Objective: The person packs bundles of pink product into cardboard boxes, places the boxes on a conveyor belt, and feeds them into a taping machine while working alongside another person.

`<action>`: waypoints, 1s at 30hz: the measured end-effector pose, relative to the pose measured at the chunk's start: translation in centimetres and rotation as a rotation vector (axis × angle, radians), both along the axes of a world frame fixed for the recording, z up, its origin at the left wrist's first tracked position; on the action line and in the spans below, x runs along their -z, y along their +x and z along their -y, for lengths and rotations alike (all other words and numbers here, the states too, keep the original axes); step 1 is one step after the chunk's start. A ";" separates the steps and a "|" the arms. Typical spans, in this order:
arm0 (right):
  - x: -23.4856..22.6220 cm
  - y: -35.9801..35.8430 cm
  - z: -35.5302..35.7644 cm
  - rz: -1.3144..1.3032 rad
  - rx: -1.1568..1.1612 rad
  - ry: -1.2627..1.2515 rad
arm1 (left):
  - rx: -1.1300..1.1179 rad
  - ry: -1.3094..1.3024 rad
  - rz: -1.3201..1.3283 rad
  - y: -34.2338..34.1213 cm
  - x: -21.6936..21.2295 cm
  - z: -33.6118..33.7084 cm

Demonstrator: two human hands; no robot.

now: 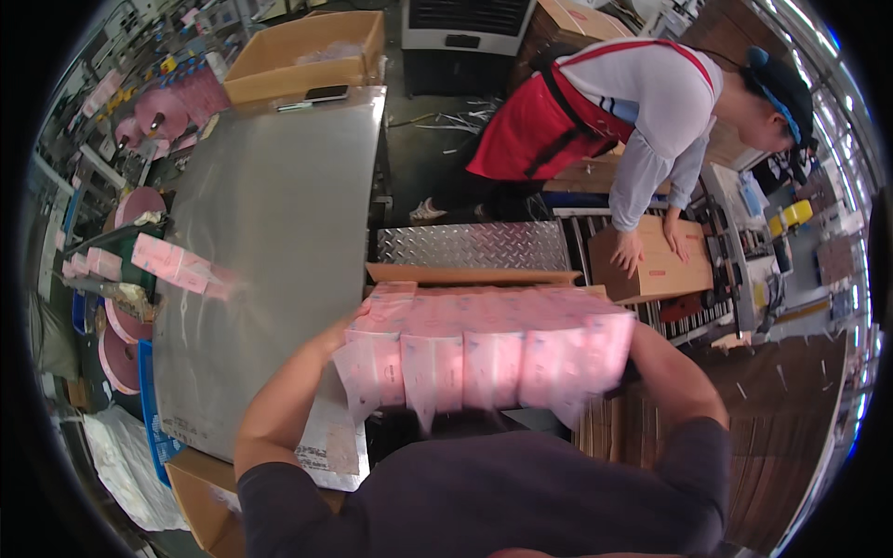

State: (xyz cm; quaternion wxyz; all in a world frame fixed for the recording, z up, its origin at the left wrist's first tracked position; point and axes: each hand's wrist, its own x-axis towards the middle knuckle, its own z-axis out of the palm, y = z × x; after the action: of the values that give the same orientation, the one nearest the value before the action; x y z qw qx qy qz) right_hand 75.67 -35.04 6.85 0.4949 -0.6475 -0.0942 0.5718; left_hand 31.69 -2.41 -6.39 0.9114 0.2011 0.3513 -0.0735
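Between my two hands is a row of several pink soft packs [493, 367], lifted close in front of my body and slightly blurred. My left hand [342, 329] presses the row's left end, its fingers mostly hidden behind the packs. At the opposite end my right hand [638, 346] grips the row, also largely hidden. Loose wrapper edges hang down from the packs' near side. Just beyond them stands a brown cardboard flap [474, 274], its lower part covered by the packs.
A metal table [279, 195] lies to the left, with more pink packs [177, 265] at its left edge and a phone [326, 93] at its far end. Across the roller conveyor [579, 242], a co-worker in a red apron [549, 135] presses on a closed carton [665, 265]. Flattened cardboard [772, 409] stands at right.
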 end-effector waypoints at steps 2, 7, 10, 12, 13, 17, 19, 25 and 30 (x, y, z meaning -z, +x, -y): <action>8.7 2.0 0.7 0.027 -0.064 -0.228 | 0.216 0.657 -0.071 3.0 -4.9 0.8; 20.8 -4.5 -1.1 0.995 -0.952 -0.680 | 1.243 1.642 -0.074 4.8 1.9 5.5; 19.5 -6.2 -1.2 1.103 -1.132 -0.457 | 1.263 1.588 0.021 3.5 8.1 6.7; 17.9 -7.1 -1.7 1.182 -1.341 -0.249 | 1.251 1.678 0.102 3.4 9.9 8.0; 18.5 -7.9 -1.4 1.185 -1.400 -0.081 | 1.244 1.720 0.137 3.3 10.7 8.9; 23.5 -11.5 1.0 1.068 -1.548 0.179 | 1.368 1.731 -0.139 2.4 13.5 14.9; 23.9 -13.0 1.6 1.090 -1.648 0.015 | 1.425 1.502 -0.131 2.8 12.0 15.8; 24.9 -13.9 -0.5 1.001 -1.635 0.056 | 1.326 1.386 0.116 4.6 10.3 12.4; 22.9 -14.2 -6.6 0.844 -1.253 0.128 | 0.088 1.797 -0.096 -0.2 -2.8 -0.2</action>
State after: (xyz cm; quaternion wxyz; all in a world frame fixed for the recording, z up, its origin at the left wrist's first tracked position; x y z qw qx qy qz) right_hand 61.49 -28.40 -16.03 0.0360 -0.6068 -0.6589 0.4430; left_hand 31.51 -2.20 -3.54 0.3910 0.8479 0.3059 0.1858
